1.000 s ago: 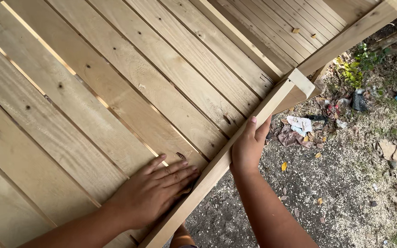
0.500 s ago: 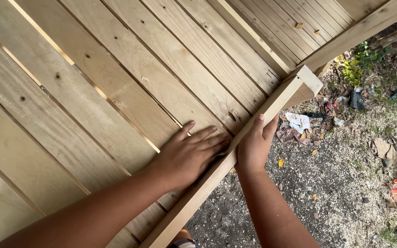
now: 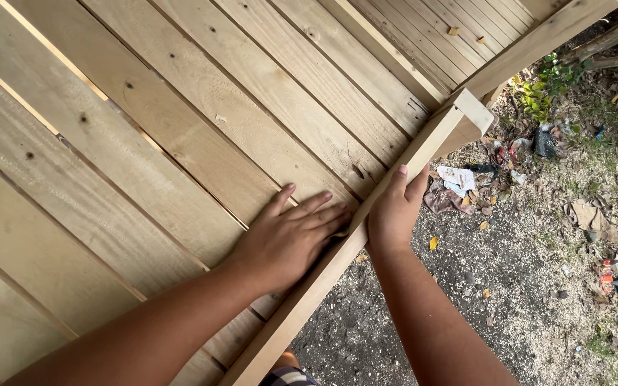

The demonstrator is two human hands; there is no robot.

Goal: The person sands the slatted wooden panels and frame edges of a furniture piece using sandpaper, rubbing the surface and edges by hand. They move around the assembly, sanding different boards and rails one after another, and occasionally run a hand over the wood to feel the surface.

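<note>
The wooden batten [image 3: 366,221] lay diagonally from lower centre to upper right of the frame, along the edge of the slatted plank panel [image 3: 180,143]. The left hand [image 3: 287,239] had slid up the boards from lower down and now lay flat with fingers [image 3: 316,207] spread, their tips touching the batten's inner side. The right hand [image 3: 393,213] had moved down from the batten's end and cupped its outer side, fingers together, thumb up along the wood. With both hands now opposite each other, the batten seemed squeezed against the panel edge. At right lay dirt, sawdust and scattered litter [image 3: 459,179].
</note>
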